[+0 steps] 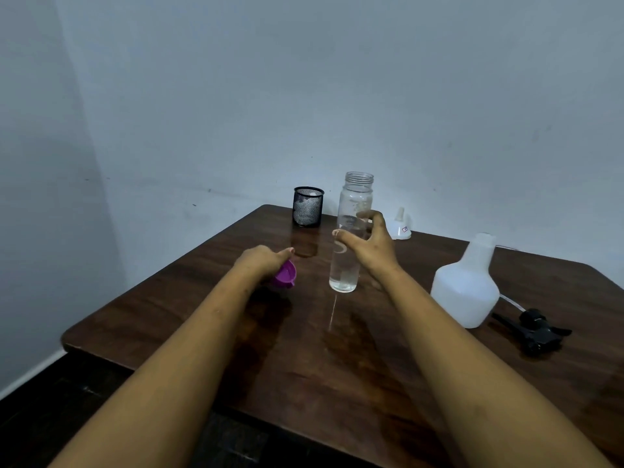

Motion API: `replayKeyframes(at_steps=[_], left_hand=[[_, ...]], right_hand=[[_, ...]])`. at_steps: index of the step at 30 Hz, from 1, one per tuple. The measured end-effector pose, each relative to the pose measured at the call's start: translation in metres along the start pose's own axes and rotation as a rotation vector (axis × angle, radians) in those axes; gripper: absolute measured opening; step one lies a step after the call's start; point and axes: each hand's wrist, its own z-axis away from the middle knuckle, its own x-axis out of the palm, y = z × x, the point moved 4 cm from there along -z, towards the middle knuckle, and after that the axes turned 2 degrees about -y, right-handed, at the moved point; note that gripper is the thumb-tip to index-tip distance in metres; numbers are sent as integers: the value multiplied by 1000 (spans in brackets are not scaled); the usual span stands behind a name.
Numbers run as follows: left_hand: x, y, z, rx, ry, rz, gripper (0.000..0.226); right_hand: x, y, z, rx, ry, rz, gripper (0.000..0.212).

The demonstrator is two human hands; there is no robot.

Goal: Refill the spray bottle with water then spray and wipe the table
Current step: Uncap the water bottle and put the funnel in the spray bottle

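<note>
A tall clear water bottle stands uncapped in the middle of the dark wooden table, with water in it. My right hand hovers at its right side, thumb and fingers spread, not gripping it. My left hand holds the bottle's purple cap low over the table, left of the bottle. The white spray bottle stands open at the right. Its black trigger head with a thin tube lies on the table beside it.
A black mesh cup stands at the table's far edge, near the wall. A small white funnel lies behind the clear bottle. The table's left edge drops to a dark floor.
</note>
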Motion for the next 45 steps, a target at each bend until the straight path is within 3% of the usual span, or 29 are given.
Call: replayKeyframes(at_steps=[6, 11, 17, 25, 29, 32, 34, 38, 42, 45], left_hand=[[17, -14, -15, -48, -1, -111, 70], [18, -12, -11, 62, 181, -237, 46], [17, -14, -12, 111, 282, -233, 37], [10, -1, -5, 169, 457, -236, 29], [1, 18, 14, 284, 599, -74, 17], [-13, 35, 44, 427, 868, 228, 14], [-24, 41, 51, 434, 930, 396, 14], [-38, 43, 27, 363, 830, 461, 14], [-34, 45, -7, 310, 671, 383, 13], [-26, 50, -33, 314, 532, 358, 10]], right_hand=[[11, 3, -9, -7, -67, -14, 50], [20, -1, -13, -34, -180, 52, 58], [22, 4, -17, -22, -131, -33, 46], [33, 0, -19, -41, -142, 29, 54], [32, 2, -19, -28, -163, 28, 65], [27, 12, -19, 55, -276, -20, 86], [19, 20, -19, 124, -350, -50, 86], [-7, 30, -29, 191, -256, -52, 58], [-28, 53, -54, 265, 49, 104, 51], [-38, 68, -75, 341, 182, 288, 48]])
